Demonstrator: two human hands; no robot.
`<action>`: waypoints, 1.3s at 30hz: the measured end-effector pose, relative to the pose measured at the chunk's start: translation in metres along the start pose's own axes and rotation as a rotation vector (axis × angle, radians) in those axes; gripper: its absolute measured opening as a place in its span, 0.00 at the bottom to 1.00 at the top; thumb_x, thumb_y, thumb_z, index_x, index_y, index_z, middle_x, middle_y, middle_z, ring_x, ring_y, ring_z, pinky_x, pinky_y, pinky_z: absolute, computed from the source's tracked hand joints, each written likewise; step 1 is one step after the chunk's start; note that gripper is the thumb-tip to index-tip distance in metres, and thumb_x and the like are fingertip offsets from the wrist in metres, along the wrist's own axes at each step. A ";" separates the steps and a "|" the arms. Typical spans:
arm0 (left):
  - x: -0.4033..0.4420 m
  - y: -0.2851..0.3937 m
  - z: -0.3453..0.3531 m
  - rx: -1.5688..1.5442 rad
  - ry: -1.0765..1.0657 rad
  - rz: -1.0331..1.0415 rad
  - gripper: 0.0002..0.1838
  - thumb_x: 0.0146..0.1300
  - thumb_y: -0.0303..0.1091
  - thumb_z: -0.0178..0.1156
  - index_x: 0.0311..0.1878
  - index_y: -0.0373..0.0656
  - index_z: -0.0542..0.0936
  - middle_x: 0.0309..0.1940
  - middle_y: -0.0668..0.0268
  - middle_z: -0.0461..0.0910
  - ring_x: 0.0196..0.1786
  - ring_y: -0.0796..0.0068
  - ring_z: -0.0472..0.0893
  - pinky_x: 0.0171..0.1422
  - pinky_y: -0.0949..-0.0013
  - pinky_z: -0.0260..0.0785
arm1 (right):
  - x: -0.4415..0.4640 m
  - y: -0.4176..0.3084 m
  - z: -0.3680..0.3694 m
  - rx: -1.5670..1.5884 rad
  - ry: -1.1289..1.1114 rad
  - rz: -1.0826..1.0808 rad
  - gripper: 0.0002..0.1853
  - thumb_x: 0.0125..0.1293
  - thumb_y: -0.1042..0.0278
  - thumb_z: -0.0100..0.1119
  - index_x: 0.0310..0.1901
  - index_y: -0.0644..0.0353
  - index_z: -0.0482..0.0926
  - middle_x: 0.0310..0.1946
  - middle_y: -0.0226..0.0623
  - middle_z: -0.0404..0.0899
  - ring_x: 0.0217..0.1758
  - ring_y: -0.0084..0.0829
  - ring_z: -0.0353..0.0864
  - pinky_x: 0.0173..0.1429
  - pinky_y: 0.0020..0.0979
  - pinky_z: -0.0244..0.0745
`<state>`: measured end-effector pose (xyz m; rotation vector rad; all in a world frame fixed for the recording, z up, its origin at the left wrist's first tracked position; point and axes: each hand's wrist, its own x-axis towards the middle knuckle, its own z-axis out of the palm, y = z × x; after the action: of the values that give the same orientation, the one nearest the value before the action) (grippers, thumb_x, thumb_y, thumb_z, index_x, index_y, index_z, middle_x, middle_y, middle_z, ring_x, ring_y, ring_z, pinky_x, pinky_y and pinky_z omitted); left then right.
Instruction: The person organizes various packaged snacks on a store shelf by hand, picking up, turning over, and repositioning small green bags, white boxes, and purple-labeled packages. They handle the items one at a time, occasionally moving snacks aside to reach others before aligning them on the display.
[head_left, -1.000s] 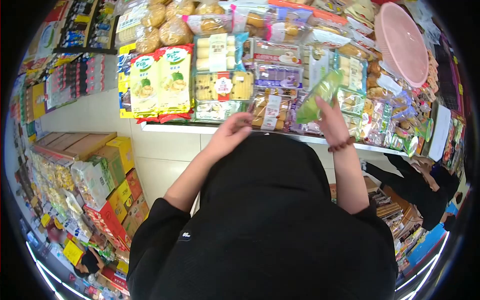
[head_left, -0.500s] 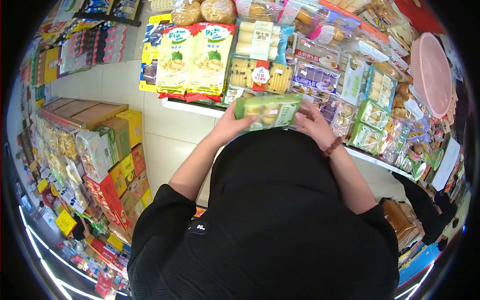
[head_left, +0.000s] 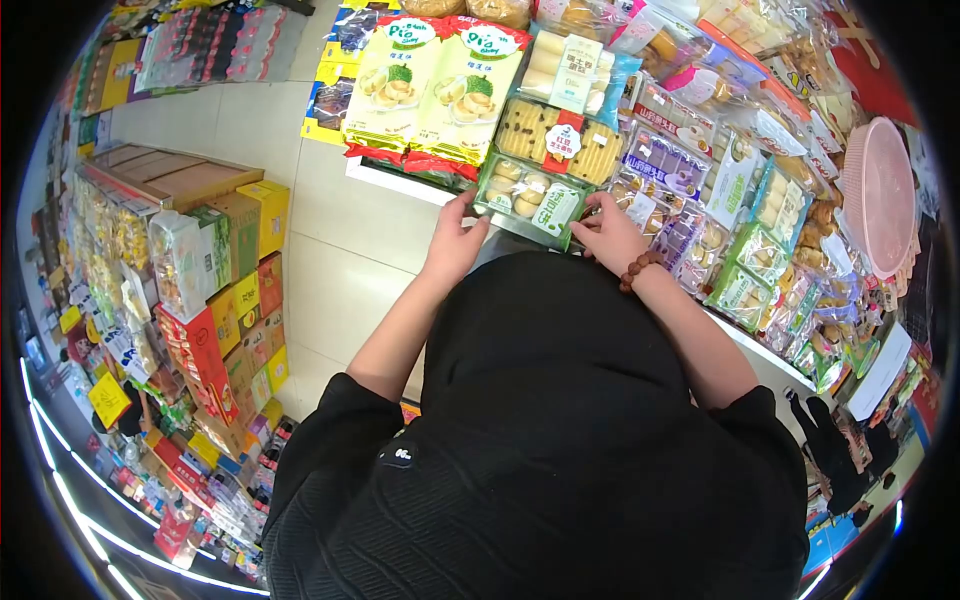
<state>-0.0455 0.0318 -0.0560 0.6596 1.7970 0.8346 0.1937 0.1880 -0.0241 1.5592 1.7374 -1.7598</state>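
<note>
A green-and-clear pack of round pastries (head_left: 527, 196) lies at the front edge of the display, tilted slightly down to the right, below a pack of biscuits with a red label (head_left: 556, 142). My left hand (head_left: 457, 240) is at the pack's left end, its thumb and fingers apart beside the corner. My right hand (head_left: 612, 232), with a brown bead bracelet (head_left: 640, 270) on the wrist, has its fingers and thumb at the pack's right edge. Two yellow durian-pastry bags (head_left: 425, 90) are to the left of the packs.
Other packaged pastries (head_left: 665, 160) fill the display to the right. A pink plastic basket (head_left: 880, 195) sits at its far right. Stacked cartons (head_left: 240, 235) and bagged snacks stand to the left across a tiled floor (head_left: 340, 260). Another person's dark-clothed legs (head_left: 835, 450) show at lower right.
The pastry pack, held up in both hands before, has been lowered onto the display's front edge below the biscuits. My left hand has loosened from its left end. The view has shifted slightly.
</note>
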 end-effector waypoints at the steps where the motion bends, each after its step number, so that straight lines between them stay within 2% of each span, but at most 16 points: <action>1: -0.002 -0.003 0.002 0.004 -0.002 0.024 0.42 0.68 0.34 0.67 0.80 0.33 0.58 0.70 0.48 0.66 0.66 0.60 0.75 0.72 0.59 0.70 | 0.001 -0.001 0.002 0.058 0.011 0.021 0.25 0.73 0.65 0.64 0.65 0.63 0.67 0.46 0.42 0.86 0.38 0.25 0.88 0.38 0.28 0.83; 3: -0.008 -0.009 0.009 0.014 -0.010 0.076 0.43 0.69 0.36 0.67 0.81 0.34 0.57 0.71 0.47 0.66 0.70 0.56 0.72 0.77 0.56 0.66 | 0.003 -0.001 0.005 0.177 0.038 0.065 0.26 0.72 0.66 0.64 0.67 0.65 0.68 0.50 0.48 0.86 0.40 0.29 0.89 0.41 0.31 0.86; 6: -0.005 -0.012 0.014 0.193 -0.011 0.137 0.42 0.73 0.37 0.64 0.83 0.38 0.55 0.77 0.49 0.61 0.77 0.58 0.65 0.82 0.53 0.58 | 0.015 0.020 0.015 0.398 0.089 -0.014 0.27 0.73 0.67 0.63 0.69 0.65 0.67 0.52 0.49 0.85 0.41 0.29 0.90 0.42 0.30 0.86; 9: -0.013 0.006 0.015 0.228 -0.032 0.089 0.44 0.70 0.39 0.65 0.82 0.34 0.55 0.77 0.43 0.59 0.78 0.46 0.61 0.84 0.49 0.50 | 0.015 0.036 0.016 0.543 0.010 -0.026 0.28 0.75 0.70 0.60 0.72 0.63 0.64 0.59 0.49 0.81 0.48 0.32 0.89 0.50 0.31 0.86; 11: -0.024 0.018 0.022 0.440 0.077 0.217 0.42 0.68 0.37 0.65 0.81 0.37 0.57 0.76 0.44 0.60 0.79 0.46 0.60 0.84 0.48 0.50 | 0.013 0.047 0.014 0.655 -0.052 -0.032 0.27 0.76 0.72 0.57 0.73 0.60 0.62 0.65 0.48 0.77 0.54 0.34 0.87 0.57 0.32 0.84; 13: -0.037 0.049 0.030 0.563 0.114 0.308 0.38 0.66 0.34 0.65 0.78 0.43 0.63 0.75 0.48 0.63 0.79 0.46 0.60 0.83 0.44 0.49 | 0.001 0.045 0.006 0.718 -0.040 -0.043 0.26 0.77 0.72 0.57 0.73 0.60 0.63 0.65 0.46 0.77 0.55 0.33 0.87 0.58 0.34 0.83; 16: -0.023 0.068 0.036 0.757 -0.121 0.628 0.35 0.67 0.33 0.64 0.76 0.47 0.66 0.76 0.55 0.63 0.81 0.49 0.59 0.84 0.42 0.48 | -0.015 0.053 -0.006 0.777 0.009 -0.072 0.21 0.78 0.71 0.55 0.69 0.58 0.67 0.63 0.40 0.79 0.56 0.32 0.86 0.59 0.34 0.82; 17: -0.015 0.067 0.043 0.890 -0.140 0.672 0.35 0.70 0.38 0.63 0.78 0.50 0.65 0.80 0.58 0.58 0.84 0.50 0.54 0.85 0.37 0.43 | -0.021 0.058 -0.013 0.805 0.027 -0.073 0.20 0.78 0.71 0.54 0.68 0.58 0.68 0.62 0.39 0.80 0.56 0.31 0.86 0.58 0.34 0.82; 21: 0.025 0.039 0.063 1.072 -0.207 0.747 0.39 0.74 0.50 0.59 0.84 0.58 0.59 0.87 0.59 0.45 0.88 0.48 0.43 0.85 0.31 0.33 | -0.055 0.086 -0.036 0.888 0.221 -0.130 0.16 0.79 0.71 0.53 0.64 0.58 0.72 0.57 0.36 0.83 0.52 0.27 0.85 0.57 0.32 0.82; 26: 0.045 0.007 0.075 1.163 -0.084 0.875 0.40 0.72 0.52 0.61 0.84 0.59 0.60 0.88 0.60 0.44 0.88 0.46 0.42 0.85 0.28 0.31 | -0.111 0.153 -0.052 0.848 0.564 -0.171 0.14 0.79 0.72 0.53 0.62 0.58 0.75 0.53 0.32 0.84 0.46 0.24 0.83 0.52 0.29 0.80; 29: 0.044 0.005 0.080 1.137 -0.029 0.914 0.39 0.69 0.48 0.64 0.82 0.57 0.64 0.86 0.57 0.49 0.88 0.45 0.44 0.84 0.29 0.32 | -0.149 0.186 -0.049 0.899 0.725 -0.083 0.13 0.78 0.72 0.53 0.61 0.56 0.76 0.51 0.31 0.84 0.45 0.23 0.82 0.50 0.27 0.78; 32: 0.035 0.019 0.081 0.964 -0.107 0.915 0.37 0.67 0.41 0.66 0.79 0.53 0.66 0.83 0.55 0.54 0.87 0.45 0.45 0.84 0.29 0.33 | -0.175 0.231 -0.030 0.939 0.845 -0.018 0.14 0.79 0.71 0.51 0.62 0.55 0.76 0.53 0.30 0.84 0.46 0.22 0.82 0.51 0.26 0.77; 33: 0.027 0.037 0.087 0.930 -0.118 0.979 0.30 0.66 0.33 0.66 0.71 0.47 0.74 0.76 0.53 0.65 0.83 0.43 0.55 0.83 0.32 0.42 | -0.183 0.241 -0.023 0.949 0.884 -0.003 0.14 0.78 0.71 0.51 0.62 0.55 0.76 0.53 0.30 0.84 0.46 0.22 0.81 0.52 0.26 0.77; 36: 0.019 0.085 0.117 0.632 -0.444 1.034 0.21 0.67 0.28 0.62 0.64 0.45 0.79 0.68 0.54 0.74 0.75 0.44 0.68 0.80 0.38 0.53 | -0.198 0.264 -0.015 0.965 0.991 0.057 0.16 0.75 0.73 0.54 0.62 0.56 0.76 0.57 0.30 0.81 0.50 0.22 0.78 0.53 0.27 0.75; 37: 0.014 0.109 0.137 0.560 -0.519 1.106 0.15 0.69 0.25 0.58 0.58 0.42 0.82 0.59 0.56 0.80 0.64 0.49 0.77 0.73 0.50 0.66 | -0.199 0.273 -0.015 0.938 1.037 0.070 0.17 0.74 0.74 0.54 0.63 0.56 0.76 0.58 0.31 0.81 0.52 0.23 0.78 0.55 0.28 0.75; 39: 0.009 0.133 0.181 0.494 -0.759 0.849 0.15 0.71 0.26 0.57 0.59 0.40 0.81 0.57 0.56 0.80 0.60 0.52 0.80 0.69 0.56 0.70 | -0.200 0.285 -0.022 0.837 1.148 0.077 0.20 0.73 0.73 0.56 0.65 0.57 0.75 0.61 0.35 0.79 0.56 0.28 0.77 0.58 0.31 0.75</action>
<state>0.1289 0.1635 -0.0022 1.8528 0.9733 0.5180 0.5033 0.0274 -0.0348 3.4113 1.1212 -1.7372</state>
